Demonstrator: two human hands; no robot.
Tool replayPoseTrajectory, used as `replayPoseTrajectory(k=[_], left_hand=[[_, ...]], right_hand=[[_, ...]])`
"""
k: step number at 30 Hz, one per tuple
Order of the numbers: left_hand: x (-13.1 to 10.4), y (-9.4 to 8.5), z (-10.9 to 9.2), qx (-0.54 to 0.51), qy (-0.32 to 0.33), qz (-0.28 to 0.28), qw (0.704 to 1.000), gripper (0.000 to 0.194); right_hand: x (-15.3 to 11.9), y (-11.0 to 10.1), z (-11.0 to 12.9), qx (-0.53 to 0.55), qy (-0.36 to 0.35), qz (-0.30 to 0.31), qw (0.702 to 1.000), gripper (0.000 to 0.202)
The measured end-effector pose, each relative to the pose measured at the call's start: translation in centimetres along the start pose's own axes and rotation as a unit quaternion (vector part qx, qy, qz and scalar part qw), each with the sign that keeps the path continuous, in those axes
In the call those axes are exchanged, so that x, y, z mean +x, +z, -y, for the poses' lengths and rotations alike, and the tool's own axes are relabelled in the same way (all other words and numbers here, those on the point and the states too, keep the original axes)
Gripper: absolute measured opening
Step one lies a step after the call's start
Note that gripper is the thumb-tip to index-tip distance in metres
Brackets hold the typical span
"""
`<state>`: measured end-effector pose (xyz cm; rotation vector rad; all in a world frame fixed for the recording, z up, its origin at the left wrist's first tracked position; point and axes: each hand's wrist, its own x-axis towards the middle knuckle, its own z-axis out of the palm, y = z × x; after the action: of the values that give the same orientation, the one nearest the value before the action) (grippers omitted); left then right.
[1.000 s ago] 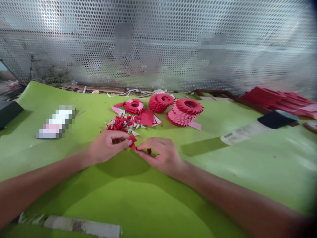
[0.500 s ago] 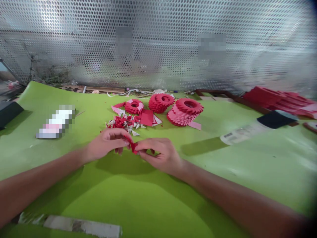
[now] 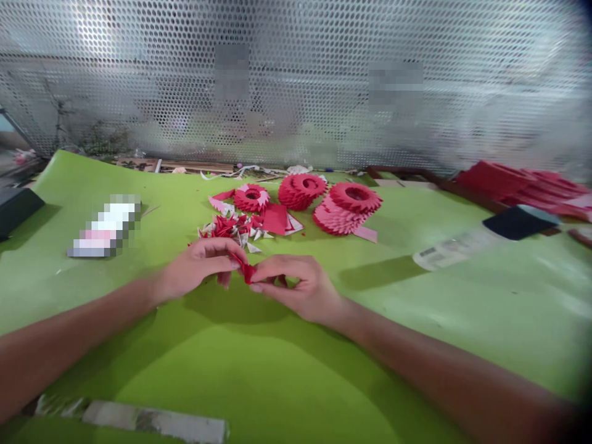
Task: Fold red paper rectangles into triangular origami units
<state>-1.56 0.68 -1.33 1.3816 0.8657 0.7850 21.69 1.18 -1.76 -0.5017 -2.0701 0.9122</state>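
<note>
Between my hands is a small folded red paper piece (image 3: 248, 272). My left hand (image 3: 203, 265) pinches its left end, and my right hand (image 3: 296, 283) pinches its right end with thumb and forefinger. Just behind my left hand lies a pile of red and white folded pieces (image 3: 226, 227). Red paper squares (image 3: 275, 219) rest to the right of the pile. Farther back are a small red and pink ring (image 3: 251, 197), a red coiled ring stack (image 3: 298, 192) and a taller pink and red ring stack (image 3: 345, 213).
A pixelated flat object (image 3: 104, 231) lies at left, near a dark box (image 3: 18, 209). At right are a clear cylinder with a dark end (image 3: 456, 248) and red paper stacks (image 3: 499, 183). Taped strip (image 3: 152, 422) at the front edge; perforated metal screen (image 3: 305, 55) behind.
The red piece has tilted slightly between my fingers, and my right fingertips have shifted a little on it. Both hands stay in nearly the same place.
</note>
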Motion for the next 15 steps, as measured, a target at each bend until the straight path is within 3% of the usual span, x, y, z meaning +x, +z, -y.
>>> replayPoseTrajectory(k=[8,15], left_hand=[[0.19,-0.29,0.16,0.001,0.024,0.0,1.0,0.009],[0.18,0.13,-0.58,0.027,0.029,0.007,0.999,0.01]], right_hand=[[0.24,-0.02,0.45,0.063,0.208,-0.017,0.976,0.021],[0.35,0.02,0.15,0.095,0.235,-0.034,0.967,0.024]])
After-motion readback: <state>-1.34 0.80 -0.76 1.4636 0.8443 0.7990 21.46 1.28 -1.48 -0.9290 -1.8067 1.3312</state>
